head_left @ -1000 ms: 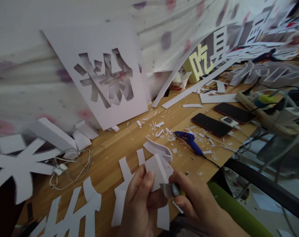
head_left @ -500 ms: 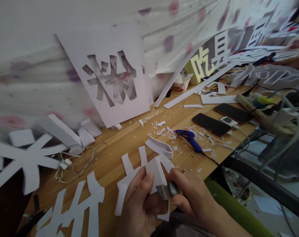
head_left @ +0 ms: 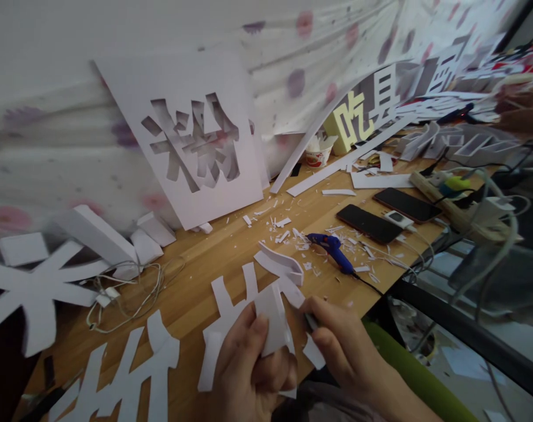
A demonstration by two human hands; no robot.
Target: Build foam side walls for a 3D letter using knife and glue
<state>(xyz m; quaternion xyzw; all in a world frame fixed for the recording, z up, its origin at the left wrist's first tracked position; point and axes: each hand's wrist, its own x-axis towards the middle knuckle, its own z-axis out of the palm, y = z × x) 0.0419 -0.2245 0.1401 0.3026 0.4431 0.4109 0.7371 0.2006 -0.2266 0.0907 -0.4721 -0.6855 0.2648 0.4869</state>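
My left hand (head_left: 248, 369) is closed on a small white foam-board piece (head_left: 272, 319), thumb on top, just above the table's near edge. My right hand (head_left: 336, 343) is closed round a craft knife (head_left: 311, 321), of which only a dark tip shows beside the piece. White cut-out strokes (head_left: 224, 305) lie on the wooden table (head_left: 231, 252) under and in front of both hands. A curved white foam piece (head_left: 281, 264) lies just beyond them.
A blue glue gun (head_left: 332, 249) lies right of centre among white scraps. Two dark phones (head_left: 367, 223) and a power strip (head_left: 451, 211) sit further right. A white stencil board (head_left: 191, 140) leans on the cloth. Cables (head_left: 125, 293) lie left. More cut letters (head_left: 129, 369) cover the near left.
The white piece has turned in my left hand and now stands more upright. The knife's grey blade, visible earlier, is now hidden behind the piece. The camera view shifted slightly.
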